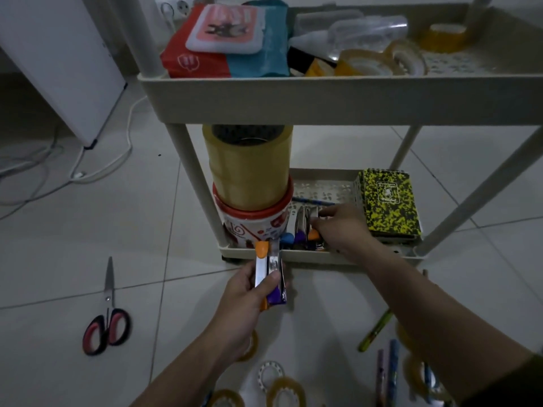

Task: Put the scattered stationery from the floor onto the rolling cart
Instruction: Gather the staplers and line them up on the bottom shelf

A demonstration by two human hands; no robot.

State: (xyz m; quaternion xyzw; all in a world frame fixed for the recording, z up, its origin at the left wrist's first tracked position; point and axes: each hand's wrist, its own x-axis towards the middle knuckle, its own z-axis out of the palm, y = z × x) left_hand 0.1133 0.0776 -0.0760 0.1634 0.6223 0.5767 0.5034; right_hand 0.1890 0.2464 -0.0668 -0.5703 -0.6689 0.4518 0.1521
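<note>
My left hand point(246, 292) grips two staplers point(269, 271), one orange and one purple, just in front of the rolling cart's bottom shelf point(311, 255). My right hand point(338, 227) reaches into that shelf and its fingers pinch a metal stapler point(305, 227) among several staplers lying there. On the floor lie red-and-black scissors point(107, 315), several tape rolls point(286, 392) and several pens point(388, 374), with a green pen point(376, 330) beside my right forearm.
On the bottom shelf stand a red-and-white tub point(252, 221) with large tape rolls point(248, 165) stacked on it, and a yellow-black notebook point(389, 204). The top shelf point(323, 95) holds packets, tape rolls and a clear bottle. White cables point(97, 168) run across the floor at left.
</note>
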